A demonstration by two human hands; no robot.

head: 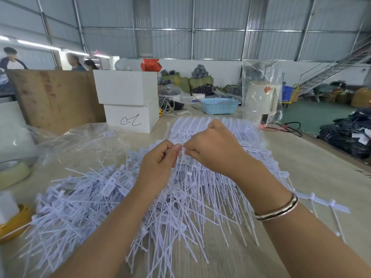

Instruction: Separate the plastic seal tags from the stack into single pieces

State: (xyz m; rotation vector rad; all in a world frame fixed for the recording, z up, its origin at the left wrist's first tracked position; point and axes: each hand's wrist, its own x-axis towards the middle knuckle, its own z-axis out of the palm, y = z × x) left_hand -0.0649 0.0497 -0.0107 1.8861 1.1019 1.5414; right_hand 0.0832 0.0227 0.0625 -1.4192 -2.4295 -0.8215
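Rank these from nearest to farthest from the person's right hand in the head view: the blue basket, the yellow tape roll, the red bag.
From the right hand:
1. Blue basket, just beyond it on the table.
2. Red bag, farther back, behind the white boxes.
3. Yellow tape roll, far left at the table's near edge.

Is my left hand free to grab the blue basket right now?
Probably not: the left hand is pinching a tag with the right hand, and the blue basket sits far across the table.

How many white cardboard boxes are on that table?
2. One white box, with a black scribble on its front, stands on the table behind the tags; the other box sits stacked on top of it. More could be hidden behind the wooden board.
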